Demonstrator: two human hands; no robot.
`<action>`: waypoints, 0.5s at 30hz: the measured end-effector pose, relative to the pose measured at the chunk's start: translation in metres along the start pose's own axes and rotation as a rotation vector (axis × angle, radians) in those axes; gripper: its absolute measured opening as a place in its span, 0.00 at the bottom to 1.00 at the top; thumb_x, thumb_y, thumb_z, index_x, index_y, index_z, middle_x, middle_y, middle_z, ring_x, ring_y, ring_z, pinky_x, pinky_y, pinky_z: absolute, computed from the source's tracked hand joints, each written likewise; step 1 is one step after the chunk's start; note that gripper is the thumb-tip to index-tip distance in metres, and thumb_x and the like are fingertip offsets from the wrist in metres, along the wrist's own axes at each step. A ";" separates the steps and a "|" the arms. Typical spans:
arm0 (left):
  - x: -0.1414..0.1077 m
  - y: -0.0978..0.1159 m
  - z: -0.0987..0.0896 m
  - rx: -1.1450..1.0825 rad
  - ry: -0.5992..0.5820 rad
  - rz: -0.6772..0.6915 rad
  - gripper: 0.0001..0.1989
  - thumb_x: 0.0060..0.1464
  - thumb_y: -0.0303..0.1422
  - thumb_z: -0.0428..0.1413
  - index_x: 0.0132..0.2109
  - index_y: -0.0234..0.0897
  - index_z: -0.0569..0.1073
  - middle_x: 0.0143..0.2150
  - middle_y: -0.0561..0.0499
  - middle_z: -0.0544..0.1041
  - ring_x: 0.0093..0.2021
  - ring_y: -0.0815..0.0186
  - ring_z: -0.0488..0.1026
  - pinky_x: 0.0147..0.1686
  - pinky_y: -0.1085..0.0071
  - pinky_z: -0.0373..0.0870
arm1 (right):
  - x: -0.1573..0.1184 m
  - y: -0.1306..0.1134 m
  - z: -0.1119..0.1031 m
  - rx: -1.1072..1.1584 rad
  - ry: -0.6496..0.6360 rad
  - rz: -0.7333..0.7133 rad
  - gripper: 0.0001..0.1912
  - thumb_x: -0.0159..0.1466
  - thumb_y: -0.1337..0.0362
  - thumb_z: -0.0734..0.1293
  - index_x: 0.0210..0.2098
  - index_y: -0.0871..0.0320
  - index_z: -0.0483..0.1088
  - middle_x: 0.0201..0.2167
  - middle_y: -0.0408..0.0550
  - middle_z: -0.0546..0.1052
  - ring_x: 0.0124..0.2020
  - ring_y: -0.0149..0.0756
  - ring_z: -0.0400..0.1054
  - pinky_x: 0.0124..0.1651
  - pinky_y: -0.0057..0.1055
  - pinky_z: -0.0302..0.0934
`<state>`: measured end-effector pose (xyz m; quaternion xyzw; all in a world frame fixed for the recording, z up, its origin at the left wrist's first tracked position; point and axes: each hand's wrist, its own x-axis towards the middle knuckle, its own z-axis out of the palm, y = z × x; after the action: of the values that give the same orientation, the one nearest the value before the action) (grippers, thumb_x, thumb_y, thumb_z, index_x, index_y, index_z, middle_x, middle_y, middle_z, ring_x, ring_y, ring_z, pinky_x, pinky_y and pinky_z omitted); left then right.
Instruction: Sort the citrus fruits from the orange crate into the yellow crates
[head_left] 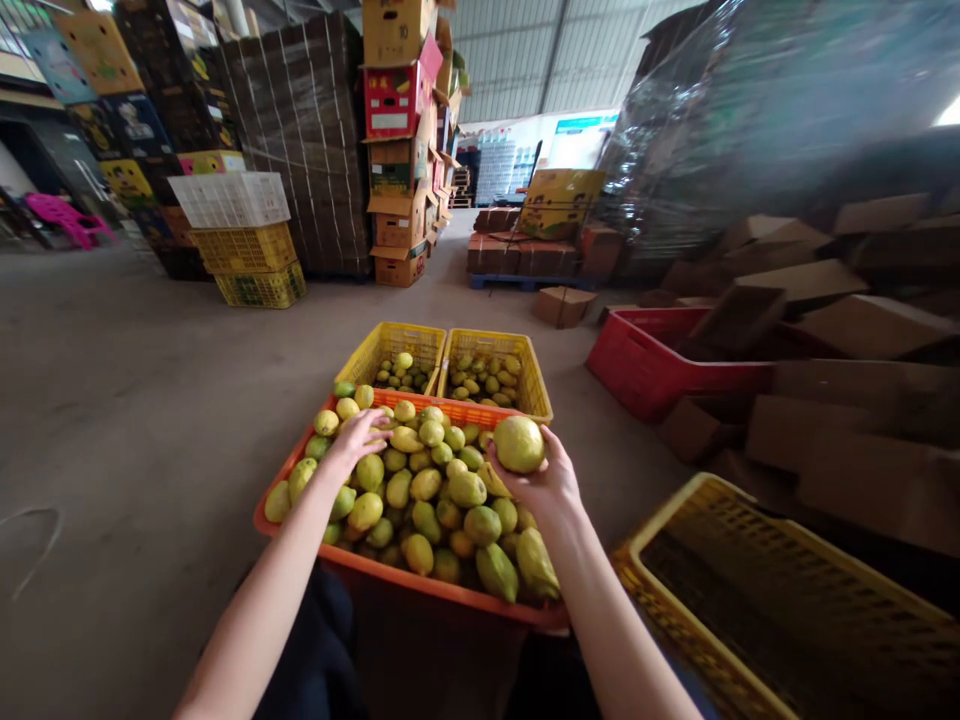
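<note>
A shallow orange crate [442, 592] in front of me is heaped with yellow and green lemons [426, 485] of mixed sizes. At its right side, my right hand [553, 482] is closed around one large, pale yellow-green lemon [519, 445], lifted over the heap. My left hand [358, 438] reaches over the heap's left part, its fingers stretched forward and holding nothing. Whether its fingertips touch the fruit below, I cannot tell. Just beyond the orange crate stand a left yellow crate [358, 352] and a right yellow crate [536, 375], each with lemons lying low inside.
Another yellow crate [701, 500] stands close at my right. Behind it are a red crate [637, 365] and a pile of cardboard boxes [862, 400]. Stacked crates [247, 245], carton stacks [394, 165] and a blue pallet [517, 282] stand farther back on the concrete floor.
</note>
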<state>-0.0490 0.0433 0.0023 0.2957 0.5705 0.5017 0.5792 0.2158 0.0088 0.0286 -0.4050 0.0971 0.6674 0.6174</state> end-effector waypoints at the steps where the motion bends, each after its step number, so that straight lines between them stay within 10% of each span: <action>1: -0.003 -0.005 0.001 0.064 -0.052 -0.014 0.04 0.64 0.33 0.56 0.43 0.39 0.74 0.45 0.47 0.80 0.41 0.62 0.80 0.48 0.67 0.76 | 0.001 0.000 -0.002 -0.016 0.001 0.004 0.07 0.68 0.58 0.66 0.44 0.51 0.70 0.34 0.45 0.79 0.34 0.41 0.75 0.32 0.37 0.76; 8: -0.013 -0.027 0.012 0.443 -0.216 -0.014 0.05 0.58 0.35 0.56 0.38 0.41 0.76 0.43 0.46 0.83 0.46 0.57 0.80 0.52 0.63 0.74 | 0.005 0.033 -0.031 -0.308 -0.026 0.161 0.09 0.68 0.59 0.68 0.46 0.54 0.70 0.32 0.45 0.79 0.31 0.39 0.76 0.35 0.37 0.75; 15: -0.013 -0.011 -0.028 0.801 -0.380 0.135 0.13 0.59 0.43 0.54 0.37 0.40 0.77 0.42 0.45 0.81 0.44 0.52 0.78 0.54 0.57 0.70 | 0.016 0.078 -0.078 -0.649 0.055 0.475 0.17 0.62 0.57 0.74 0.47 0.55 0.69 0.33 0.48 0.80 0.32 0.43 0.78 0.31 0.36 0.74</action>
<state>-0.0714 0.0218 -0.0078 0.6201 0.5826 0.2149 0.4794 0.1794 -0.0453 -0.0614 -0.5630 -0.0112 0.7764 0.2830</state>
